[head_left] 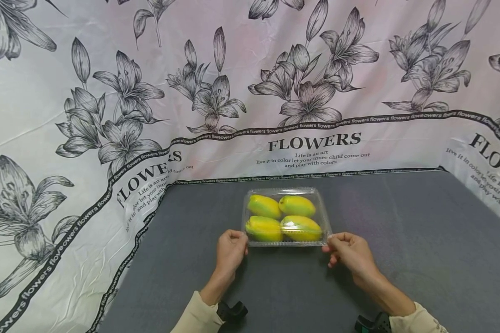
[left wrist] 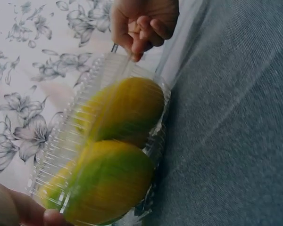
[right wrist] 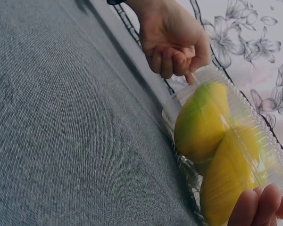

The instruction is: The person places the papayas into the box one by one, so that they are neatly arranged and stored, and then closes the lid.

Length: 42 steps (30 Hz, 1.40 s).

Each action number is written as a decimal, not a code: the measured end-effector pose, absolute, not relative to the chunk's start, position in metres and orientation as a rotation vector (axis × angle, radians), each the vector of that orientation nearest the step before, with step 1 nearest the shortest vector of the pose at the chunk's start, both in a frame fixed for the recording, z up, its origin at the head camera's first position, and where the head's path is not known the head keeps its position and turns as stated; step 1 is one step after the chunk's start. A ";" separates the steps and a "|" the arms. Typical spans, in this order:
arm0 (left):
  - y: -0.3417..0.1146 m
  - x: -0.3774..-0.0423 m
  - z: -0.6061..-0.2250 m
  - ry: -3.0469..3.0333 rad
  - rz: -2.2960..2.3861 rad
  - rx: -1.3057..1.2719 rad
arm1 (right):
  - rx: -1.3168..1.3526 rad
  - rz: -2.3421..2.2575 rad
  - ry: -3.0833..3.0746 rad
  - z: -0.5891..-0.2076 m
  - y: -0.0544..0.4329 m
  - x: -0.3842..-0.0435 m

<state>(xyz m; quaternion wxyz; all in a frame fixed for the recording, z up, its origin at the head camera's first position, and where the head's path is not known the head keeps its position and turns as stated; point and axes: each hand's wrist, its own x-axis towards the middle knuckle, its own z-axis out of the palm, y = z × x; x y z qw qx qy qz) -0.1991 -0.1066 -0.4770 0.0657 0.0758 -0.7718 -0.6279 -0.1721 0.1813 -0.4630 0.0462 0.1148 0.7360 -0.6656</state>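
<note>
A clear plastic clamshell box (head_left: 326,216) sits on the grey table with several yellow-green mangoes (head_left: 301,228) inside, set in two rows. Its lid lies over the fruit; whether the near edge is fully snapped down, I cannot tell. At the near left corner my left hand (head_left: 230,252) pinches the rim between thumb and finger. My right hand (head_left: 351,254) pinches the near right corner in the same way, its other fingers curled below. In the left wrist view, the mangoes (left wrist: 111,181) show through the ribbed clear side, between both hands.
The grey tabletop (head_left: 399,222) spreads out on both sides of the box. Behind it and along the sides hangs white cloth (head_left: 216,157) printed with flowers and lettering. A black band (head_left: 233,312) is on the left wrist, another (head_left: 374,323) on the right.
</note>
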 end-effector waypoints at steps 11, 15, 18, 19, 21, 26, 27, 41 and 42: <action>-0.108 -0.198 -0.484 -2.319 -1.820 0.183 | 0.363 -2.005 2.244 -0.463 0.182 -0.172; -0.108 -0.198 -0.482 -2.301 -1.891 0.188 | 0.370 -2.009 2.236 -0.464 0.182 -0.173; -0.108 -0.198 -0.480 -2.282 -1.951 0.182 | 0.367 -2.012 2.230 -0.464 0.182 -0.173; -0.108 -0.198 -0.480 -2.280 -1.963 0.182 | 0.365 -2.016 2.226 -0.464 0.182 -0.172; -0.108 -0.198 -0.479 -2.280 -1.978 0.192 | 0.359 -2.026 2.214 -0.465 0.181 -0.172; -0.108 -0.199 -0.478 -2.278 -2.027 0.227 | 0.364 -2.057 2.195 -0.465 0.181 -0.173; -0.108 -0.199 -0.477 -2.277 -2.036 0.231 | 0.365 -2.060 2.195 -0.466 0.180 -0.173; -0.113 -0.200 -0.476 -2.367 -2.040 0.226 | 0.360 -2.042 2.191 -0.466 0.182 -0.173; -0.113 -0.200 -0.476 -2.368 -2.045 0.225 | 0.358 -2.044 2.189 -0.466 0.182 -0.173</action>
